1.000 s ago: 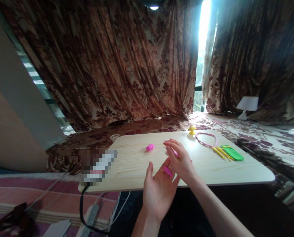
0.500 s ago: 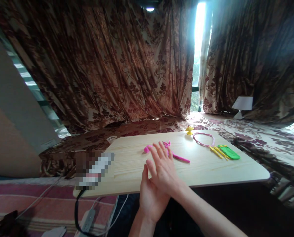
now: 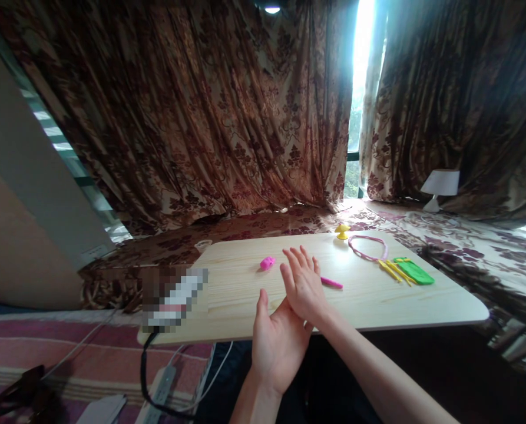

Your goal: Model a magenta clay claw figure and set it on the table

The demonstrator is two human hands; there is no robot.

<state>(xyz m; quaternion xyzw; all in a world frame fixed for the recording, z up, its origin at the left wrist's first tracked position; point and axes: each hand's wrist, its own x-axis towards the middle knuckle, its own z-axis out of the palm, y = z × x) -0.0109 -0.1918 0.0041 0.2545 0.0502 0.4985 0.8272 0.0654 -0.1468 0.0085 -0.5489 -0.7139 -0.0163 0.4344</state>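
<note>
Looks partway to me: pink rod (image 3: 332, 283) shaped at hands' two o'clock, pressing unfinished, right hand (image 3: 304, 288) flat over open left hand (image 3: 278, 341), contents hidden.

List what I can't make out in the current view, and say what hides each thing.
Head view: anything between the left hand and right hand; the right hand covers it.
Head view: the left end of the pink stick, behind the right hand.
Head view: the object at the table's left end, blurred into coarse blocks.
Head view: the near end of the power strip, cut off by the bottom edge.
</note>
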